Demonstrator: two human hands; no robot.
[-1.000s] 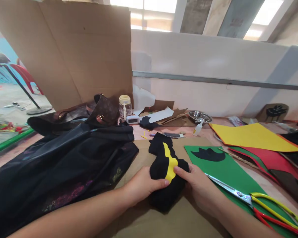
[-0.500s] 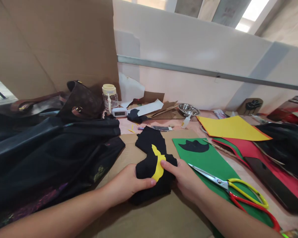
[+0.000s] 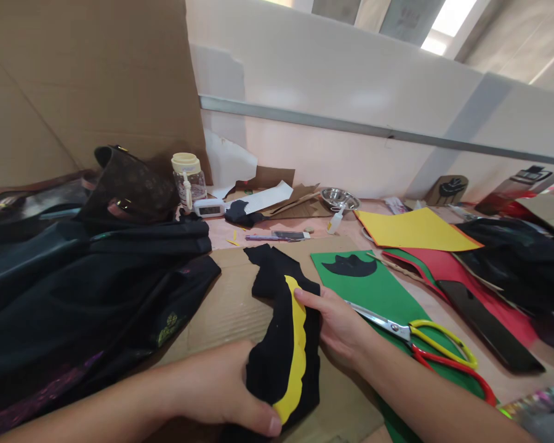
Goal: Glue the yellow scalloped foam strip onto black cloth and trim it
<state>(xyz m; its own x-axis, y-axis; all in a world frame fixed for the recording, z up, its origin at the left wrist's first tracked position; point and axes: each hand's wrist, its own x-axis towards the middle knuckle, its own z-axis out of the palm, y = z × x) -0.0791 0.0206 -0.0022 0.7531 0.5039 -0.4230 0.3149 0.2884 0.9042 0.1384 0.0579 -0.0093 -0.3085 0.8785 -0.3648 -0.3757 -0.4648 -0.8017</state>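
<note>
just the one head camera here, up at the wearer's eye height, peering forward and down! the hands (image 3: 339,320) loom close, low in the middle; beyond them the bench (image 3: 493,372) stretches back to the wall (image 3: 305,67), whose rail (image 3: 305,121) slopes rightward across this wide view.

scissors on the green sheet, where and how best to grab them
Probably best by the yellow loop and red loop, coming from the person's near right with the right hand. The scissors lie across the green sheet, loops toward that side, while the blades point the other way, tips close to the right hand, so the metal end is better avoided.
</note>
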